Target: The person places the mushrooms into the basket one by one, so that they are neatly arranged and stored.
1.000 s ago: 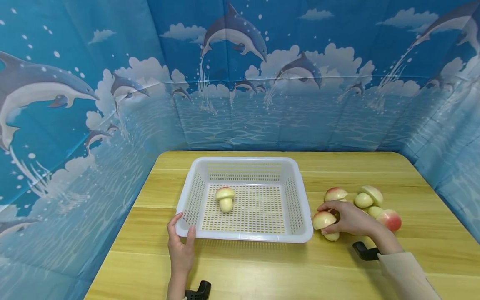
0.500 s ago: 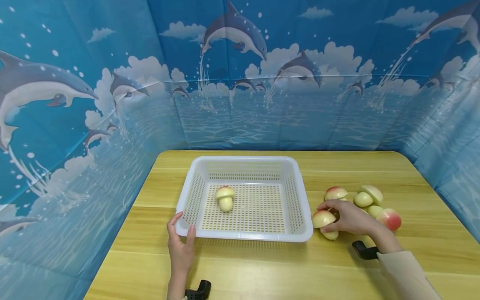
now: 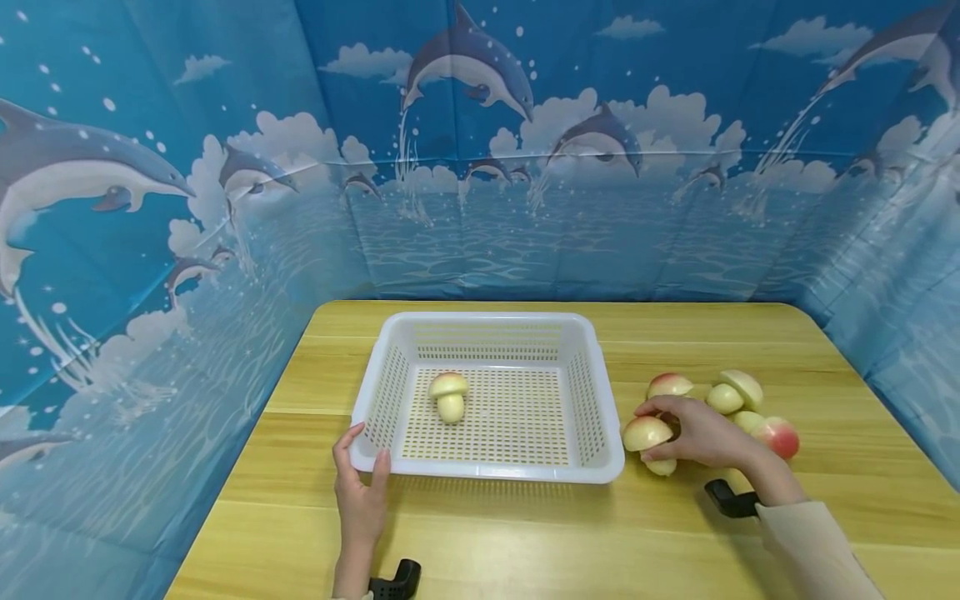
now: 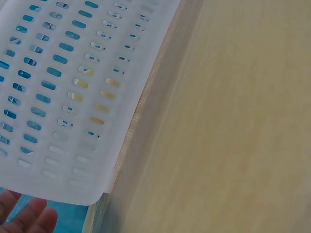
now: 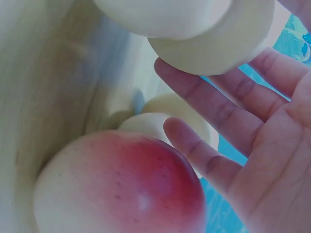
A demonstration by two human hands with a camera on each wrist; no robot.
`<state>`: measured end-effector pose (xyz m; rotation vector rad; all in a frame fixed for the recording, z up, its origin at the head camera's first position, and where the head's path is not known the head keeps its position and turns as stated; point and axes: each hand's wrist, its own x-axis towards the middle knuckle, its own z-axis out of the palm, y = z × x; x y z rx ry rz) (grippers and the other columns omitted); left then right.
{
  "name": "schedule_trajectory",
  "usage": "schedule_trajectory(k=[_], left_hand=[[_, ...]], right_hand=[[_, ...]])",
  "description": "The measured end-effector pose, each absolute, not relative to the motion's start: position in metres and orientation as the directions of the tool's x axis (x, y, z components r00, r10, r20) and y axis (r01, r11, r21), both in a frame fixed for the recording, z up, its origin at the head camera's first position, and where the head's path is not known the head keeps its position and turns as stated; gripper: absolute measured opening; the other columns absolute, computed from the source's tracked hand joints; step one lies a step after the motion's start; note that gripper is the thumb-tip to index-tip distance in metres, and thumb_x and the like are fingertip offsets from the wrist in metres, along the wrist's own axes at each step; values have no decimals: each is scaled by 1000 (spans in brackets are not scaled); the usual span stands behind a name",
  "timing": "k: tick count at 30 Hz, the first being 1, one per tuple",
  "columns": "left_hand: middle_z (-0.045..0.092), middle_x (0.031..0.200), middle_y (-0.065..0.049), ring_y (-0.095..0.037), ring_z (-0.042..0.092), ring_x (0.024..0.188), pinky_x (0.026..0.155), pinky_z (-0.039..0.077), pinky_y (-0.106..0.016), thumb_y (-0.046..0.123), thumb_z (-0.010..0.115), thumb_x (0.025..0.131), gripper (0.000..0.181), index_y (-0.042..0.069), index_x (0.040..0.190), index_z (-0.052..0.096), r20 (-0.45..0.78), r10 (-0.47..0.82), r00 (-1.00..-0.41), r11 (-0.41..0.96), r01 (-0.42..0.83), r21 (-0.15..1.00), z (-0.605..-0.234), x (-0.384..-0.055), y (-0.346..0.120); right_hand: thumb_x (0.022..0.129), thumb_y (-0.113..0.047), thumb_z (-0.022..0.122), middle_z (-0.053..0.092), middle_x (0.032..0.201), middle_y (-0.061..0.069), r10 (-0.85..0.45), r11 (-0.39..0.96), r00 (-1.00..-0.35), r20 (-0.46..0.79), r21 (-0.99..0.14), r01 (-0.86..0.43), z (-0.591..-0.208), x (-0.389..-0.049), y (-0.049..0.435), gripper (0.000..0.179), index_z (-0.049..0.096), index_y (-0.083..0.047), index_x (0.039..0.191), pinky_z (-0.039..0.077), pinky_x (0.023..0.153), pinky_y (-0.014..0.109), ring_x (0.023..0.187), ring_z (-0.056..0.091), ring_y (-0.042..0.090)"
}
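Note:
My left hand holds the near-left corner of a white plastic basket, thumb at the front rim and index finger at the left rim. A yellow toy mushroom with a reddish cap lies inside it. My right hand grips another toy mushroom on the table beside the basket's right wall; its stem points towards me. In the right wrist view, fingertips meet the pale underside of its cap, and a red-blushed cap sits close below the hand.
Behind and right of my right hand lie more toy mushrooms, one with a red cap, one pale and one with a pink-red cap. The wooden table ends at a blue dolphin-print curtain.
Both hands stay in nearly the same place. The head view has shifted very slightly; the basket and mushrooms have not visibly moved on the table.

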<state>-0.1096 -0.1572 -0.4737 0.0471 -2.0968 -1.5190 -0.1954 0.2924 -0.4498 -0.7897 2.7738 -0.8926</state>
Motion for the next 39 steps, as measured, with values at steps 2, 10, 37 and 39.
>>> schedule_trajectory(k=[2, 10, 37, 39], left_hand=[[50, 127, -27, -41, 50, 113, 86, 40, -38, 9, 54, 90, 49, -3, 134, 37, 406, -335, -850, 361, 283, 889, -474, -110, -157], [50, 126, -29, -42, 51, 112, 84, 40, -27, 9, 54, 90, 49, -4, 133, 37, 418, -329, -847, 362, 295, 884, -473, -109, -157], [50, 127, -29, -41, 50, 113, 86, 40, -49, 10, 54, 90, 49, -4, 134, 37, 406, -338, -849, 355, 285, 890, -474, -109, -157], [50, 126, -29, -41, 51, 112, 86, 40, -49, 10, 54, 90, 49, -4, 134, 37, 407, -339, -848, 354, 285, 891, -473, -109, -157]], right_hand=[[71, -43, 80, 61, 104, -5, -503, 699, -863, 39, -570, -433, -447, -196, 293, 56, 61, -10, 113, 48, 75, 33, 90, 57, 14], [71, -46, 79, 59, 104, -6, -483, 720, -872, 81, -530, -448, -438, -199, 295, 56, 62, -13, 111, 48, 78, 35, 91, 56, 13], [73, -48, 78, 61, 107, 1, -452, 745, -886, 101, -503, -438, -400, -213, 290, 58, 62, -10, 114, 48, 75, 39, 93, 56, 22], [72, -48, 78, 61, 107, 1, -444, 753, -890, 99, -498, -431, -399, -214, 290, 59, 62, -11, 115, 48, 74, 39, 93, 56, 22]])
